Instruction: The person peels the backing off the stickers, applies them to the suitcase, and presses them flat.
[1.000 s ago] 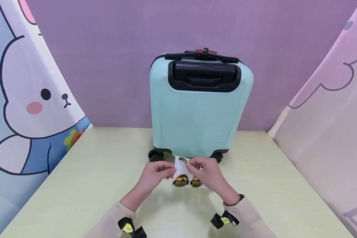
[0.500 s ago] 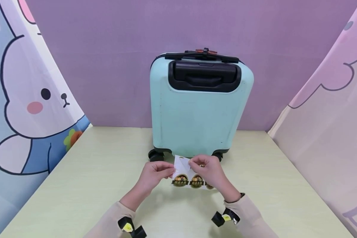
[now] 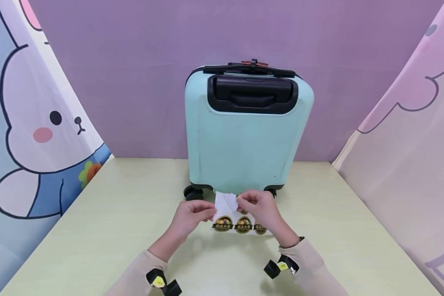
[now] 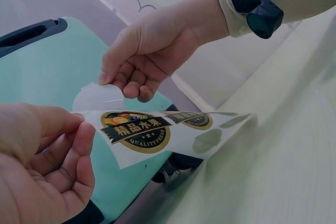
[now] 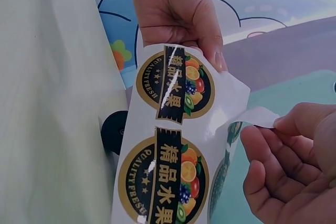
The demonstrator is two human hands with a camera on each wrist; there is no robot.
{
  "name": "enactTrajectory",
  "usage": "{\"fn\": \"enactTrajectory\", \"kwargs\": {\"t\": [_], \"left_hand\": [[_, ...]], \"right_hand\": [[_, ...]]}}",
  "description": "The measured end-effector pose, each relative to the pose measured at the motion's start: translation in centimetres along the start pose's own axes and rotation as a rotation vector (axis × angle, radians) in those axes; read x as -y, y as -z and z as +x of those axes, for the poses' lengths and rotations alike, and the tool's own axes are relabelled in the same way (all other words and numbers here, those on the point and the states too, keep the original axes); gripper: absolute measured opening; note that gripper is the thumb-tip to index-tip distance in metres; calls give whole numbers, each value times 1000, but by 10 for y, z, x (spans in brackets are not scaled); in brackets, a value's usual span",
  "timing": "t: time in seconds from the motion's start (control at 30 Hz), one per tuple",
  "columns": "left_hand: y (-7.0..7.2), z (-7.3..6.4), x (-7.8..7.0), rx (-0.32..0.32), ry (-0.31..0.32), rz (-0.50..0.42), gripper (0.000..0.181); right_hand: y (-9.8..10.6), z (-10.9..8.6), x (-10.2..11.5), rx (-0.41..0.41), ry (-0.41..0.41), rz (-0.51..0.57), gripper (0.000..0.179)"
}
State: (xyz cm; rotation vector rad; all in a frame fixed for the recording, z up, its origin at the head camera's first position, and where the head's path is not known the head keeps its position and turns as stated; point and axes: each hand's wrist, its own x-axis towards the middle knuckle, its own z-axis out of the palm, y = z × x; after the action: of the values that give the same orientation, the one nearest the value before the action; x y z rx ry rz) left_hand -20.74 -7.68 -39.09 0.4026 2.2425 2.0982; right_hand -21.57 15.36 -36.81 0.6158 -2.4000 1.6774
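Observation:
A white sheet of round black-and-gold fruit stickers (image 3: 243,225) is held up in front of the suitcase. My left hand (image 3: 192,218) pinches the sheet's left edge between thumb and forefinger. My right hand (image 3: 260,207) pinches a lifted sticker (image 4: 97,97), its pale back showing in the left wrist view. That sticker's lower end still meets the sheet; how much of it sticks there I cannot tell. In the right wrist view the sheet (image 5: 220,98) bends in a curve, with two printed stickers facing the camera. Right-hand fingers hide part of the sheet in the head view.
A mint-green suitcase (image 3: 244,152) stands upright on the pale table (image 3: 144,185), right behind the hands. Its black wheel (image 3: 193,193) shows at lower left. A purple backdrop (image 3: 133,82) hangs behind, with cartoon-printed cloths (image 3: 40,102) at the sides.
My right hand has moved slightly up and right, drawing the sticker up from the sheet. More white now shows at the sheet's top left. My left hand keeps nearly the same place.

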Motion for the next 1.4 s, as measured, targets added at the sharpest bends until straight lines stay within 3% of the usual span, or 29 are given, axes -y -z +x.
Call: {"fn": "enactTrajectory", "kwargs": {"t": [0.77, 1.07, 1.4], "left_hand": [[0, 1, 5, -17, 17, 15, 15], [1, 0, 10, -7, 15, 10, 16], [3, -1, 12, -34, 13, 20, 16]], "right_hand": [[8, 0, -11, -16, -101, 87, 11], [12, -1, -14, -33, -59, 95, 11], [19, -2, -16, -67, -82, 163, 13]]}}
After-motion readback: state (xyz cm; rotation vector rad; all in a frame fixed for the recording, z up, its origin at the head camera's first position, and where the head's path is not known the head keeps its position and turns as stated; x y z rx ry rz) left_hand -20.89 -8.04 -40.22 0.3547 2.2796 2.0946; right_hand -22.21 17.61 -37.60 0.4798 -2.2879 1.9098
